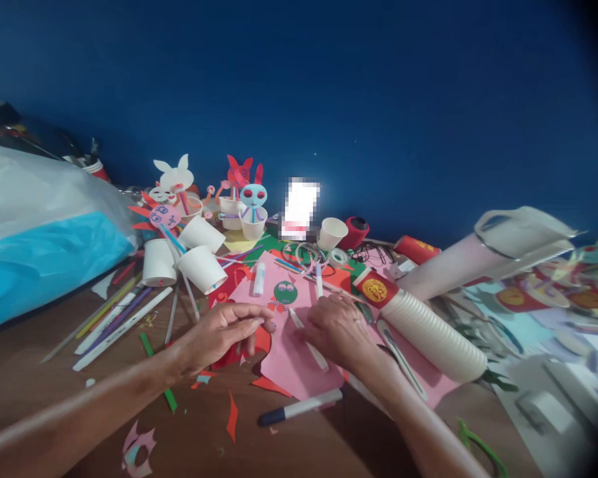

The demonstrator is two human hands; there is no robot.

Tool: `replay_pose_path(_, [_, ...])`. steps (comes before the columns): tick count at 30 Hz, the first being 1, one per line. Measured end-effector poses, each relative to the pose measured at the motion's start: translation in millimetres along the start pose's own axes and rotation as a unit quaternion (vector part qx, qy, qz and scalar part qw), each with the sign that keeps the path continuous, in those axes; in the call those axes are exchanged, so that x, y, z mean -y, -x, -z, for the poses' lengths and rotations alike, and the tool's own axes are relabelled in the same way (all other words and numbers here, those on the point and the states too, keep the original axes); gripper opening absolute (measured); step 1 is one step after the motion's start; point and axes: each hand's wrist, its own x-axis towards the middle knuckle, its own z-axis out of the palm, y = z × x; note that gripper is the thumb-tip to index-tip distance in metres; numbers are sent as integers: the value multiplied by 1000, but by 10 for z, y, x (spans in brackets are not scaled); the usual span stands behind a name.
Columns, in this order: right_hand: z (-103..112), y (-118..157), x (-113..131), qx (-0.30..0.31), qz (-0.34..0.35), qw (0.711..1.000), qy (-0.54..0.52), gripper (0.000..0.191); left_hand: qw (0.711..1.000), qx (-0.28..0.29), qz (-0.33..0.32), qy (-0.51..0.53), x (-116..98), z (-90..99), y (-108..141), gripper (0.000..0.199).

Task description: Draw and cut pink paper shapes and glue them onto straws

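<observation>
My left hand (229, 335) hovers over the left edge of a pink paper sheet (292, 365), fingers bent and drawn together; whether anything small is between them cannot be made out. My right hand (336, 328) is closed on a white pen (316, 355), which slants across the sheet with its tip toward a green round paper face (285, 291). Small red pieces (279, 306) lie just below the face. A glue stick (260, 279) rests on the sheet's upper left. Near the front of the sheet is a marker with a dark cap (299, 407).
White cups (159, 263) and paper animal figures (254, 196) stand behind on the left. A long stack of cups (428, 328) lies at right, beside scissors (402, 358). Markers (122, 328), paper scraps (232, 417) and a plastic bag (50, 232) occupy the left side.
</observation>
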Motion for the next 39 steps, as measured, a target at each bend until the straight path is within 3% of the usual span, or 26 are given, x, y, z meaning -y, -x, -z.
replay_pose_path(4, [-36,37,61,47,-7,999,27,15,1000,-1,-2,-12,3,2,-13,29])
replay_pose_path(9, [210,52,23,75,-67,995,5,16,1000,4,10,20,-9,-3,-13,19])
replay_pose_path(13, [395,68,79,47,-47,986,-154,20,998,-33,25,51,27,7,-15,23])
replay_pose_path(16, [392,83,125,20,-10,960,-279,20,996,-43,22,78,53,17,-21,27])
replay_pose_path(19, [340,87,123,1,15,944,-329,21,995,-55,18,84,64,22,-26,25])
replay_pose_path(31, [315,77,110,11,28,947,-319,19,995,-72,9,67,50,-19,-18,25])
replay_pose_path(39, [270,84,148,6,42,953,-299,20,998,-60,8,-22,75,-21,3,32])
